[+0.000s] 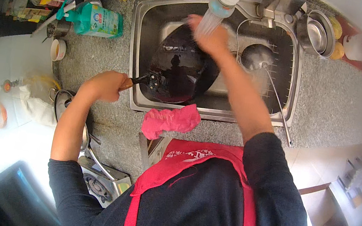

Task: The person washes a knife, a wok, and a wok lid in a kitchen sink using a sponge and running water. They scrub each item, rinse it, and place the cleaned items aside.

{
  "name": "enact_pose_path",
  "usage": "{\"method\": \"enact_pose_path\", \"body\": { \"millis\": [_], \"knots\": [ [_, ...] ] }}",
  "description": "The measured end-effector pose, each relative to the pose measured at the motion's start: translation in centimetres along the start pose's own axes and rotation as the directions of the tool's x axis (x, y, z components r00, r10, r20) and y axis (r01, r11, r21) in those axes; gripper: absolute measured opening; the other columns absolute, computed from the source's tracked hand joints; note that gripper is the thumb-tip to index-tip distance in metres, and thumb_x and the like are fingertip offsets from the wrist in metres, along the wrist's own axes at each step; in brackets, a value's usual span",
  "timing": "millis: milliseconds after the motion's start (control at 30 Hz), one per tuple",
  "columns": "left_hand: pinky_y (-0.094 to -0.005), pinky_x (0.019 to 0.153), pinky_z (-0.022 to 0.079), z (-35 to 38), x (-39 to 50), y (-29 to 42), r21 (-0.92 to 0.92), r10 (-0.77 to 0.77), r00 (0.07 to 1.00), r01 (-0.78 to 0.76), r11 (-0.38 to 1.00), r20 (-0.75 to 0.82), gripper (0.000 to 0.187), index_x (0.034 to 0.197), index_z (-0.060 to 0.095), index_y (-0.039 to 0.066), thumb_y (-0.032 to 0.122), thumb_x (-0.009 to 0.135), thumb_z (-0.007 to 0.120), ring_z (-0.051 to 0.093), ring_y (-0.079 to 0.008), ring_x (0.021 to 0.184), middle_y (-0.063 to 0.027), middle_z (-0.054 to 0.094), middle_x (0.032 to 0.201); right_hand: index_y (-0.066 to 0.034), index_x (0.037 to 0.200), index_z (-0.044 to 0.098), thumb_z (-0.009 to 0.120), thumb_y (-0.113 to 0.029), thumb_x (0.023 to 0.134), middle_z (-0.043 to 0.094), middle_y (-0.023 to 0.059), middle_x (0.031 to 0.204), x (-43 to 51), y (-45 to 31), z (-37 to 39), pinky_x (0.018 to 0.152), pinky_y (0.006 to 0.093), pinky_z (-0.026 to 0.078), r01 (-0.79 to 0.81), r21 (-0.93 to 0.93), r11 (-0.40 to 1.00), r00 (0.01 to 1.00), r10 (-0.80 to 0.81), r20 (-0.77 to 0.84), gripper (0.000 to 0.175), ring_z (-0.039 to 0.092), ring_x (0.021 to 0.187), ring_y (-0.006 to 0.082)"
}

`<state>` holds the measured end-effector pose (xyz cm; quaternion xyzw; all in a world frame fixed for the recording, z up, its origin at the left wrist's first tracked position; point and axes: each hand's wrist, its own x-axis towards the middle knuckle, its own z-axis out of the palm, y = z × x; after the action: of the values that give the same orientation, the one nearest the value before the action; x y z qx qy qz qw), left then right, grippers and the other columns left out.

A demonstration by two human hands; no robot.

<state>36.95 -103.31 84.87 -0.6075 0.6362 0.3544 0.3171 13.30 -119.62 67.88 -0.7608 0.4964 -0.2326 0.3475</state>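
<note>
My left hand (108,85) grips the wooden handle (126,84) of a dark wok (183,66), which lies tilted in the left part of the steel sink (138,34). Water streams from a flexible faucet extension (222,6) onto my right hand (211,37), which is blurred over the wok's far edge. Whether its fingers hold anything cannot be made out. A metal ladle (256,57) rests in the sink's right part, its long handle crossing the near rim. The wok's wet inside shows reflections.
A pink cloth (171,120) lies on the granite counter before the sink. Left stand a green pump bottle (97,20), a small cup (58,50) and a pot lid (60,103). Nested steel bowls (316,35) stand at the back right. A gas stove (100,185) is at the lower left.
</note>
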Motion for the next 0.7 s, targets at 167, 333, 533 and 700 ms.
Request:
{"method": "enact_pose_path", "body": {
  "millis": [167, 333, 533, 700],
  "knots": [
    [-0.0483, 0.072, 0.049, 2.9, -0.3, -0.7, -0.028, -0.026, 0.998, 0.025, 0.999, -0.052, 0.033, 0.095, 0.059, 0.002, 0.002, 0.062, 0.062, 0.062, -0.0411, 0.085, -0.0233, 0.064, 0.084, -0.0213, 0.102, 0.068, 0.055, -0.041, 0.085, 0.055, 0.0117, 0.089, -6.6, -7.5, 4.0, 0.060, 0.0417, 0.052, 0.395, -0.230, 0.889, 0.900, -0.425, -0.100, 0.029, 0.058, 0.082, 0.0299],
    [-0.0507, 0.073, 0.049, 5.7, -0.5, -0.7, -0.108, -0.083, 0.995, 0.076, 0.991, -0.059, 0.034, 0.100, 0.056, 0.001, 0.004, 0.067, 0.064, 0.062, -0.0409, 0.087, -0.0228, 0.064, 0.086, -0.0183, 0.109, 0.067, 0.048, -0.053, 0.091, 0.066, 0.0103, 0.110, 3.2, 4.3, 3.2, 0.084, 0.0395, 0.048, -0.277, 0.002, 0.961, 0.946, 0.272, 0.174, 0.043, 0.061, 0.103, 0.0278],
    [-0.0487, 0.072, 0.048, 6.2, 0.0, -1.7, -0.172, -0.091, 0.993, 0.077, 0.982, -0.072, 0.034, 0.091, 0.056, 0.001, 0.019, 0.070, 0.077, 0.061, -0.0415, 0.085, -0.0220, 0.064, 0.084, -0.0194, 0.111, 0.067, 0.056, -0.047, 0.087, 0.061, 0.0141, 0.099, 2.1, 1.1, 5.1, 0.082, 0.0392, 0.049, -0.030, 0.068, 0.997, 0.999, 0.027, 0.036, 0.038, 0.060, 0.092, 0.0298],
    [-0.0482, 0.070, 0.048, 7.5, 0.2, -1.9, -0.170, -0.141, 0.986, 0.125, 0.977, -0.088, 0.034, 0.091, 0.057, 0.002, 0.020, 0.070, 0.077, 0.061, -0.0411, 0.084, -0.0213, 0.064, 0.083, -0.0223, 0.100, 0.067, 0.056, -0.042, 0.082, 0.053, 0.0133, 0.095, -5.0, -8.5, 5.6, 0.054, 0.0377, 0.052, 0.558, -0.120, 0.821, 0.828, -0.560, 0.016, 0.029, 0.057, 0.085, 0.0303]
  ]
}}
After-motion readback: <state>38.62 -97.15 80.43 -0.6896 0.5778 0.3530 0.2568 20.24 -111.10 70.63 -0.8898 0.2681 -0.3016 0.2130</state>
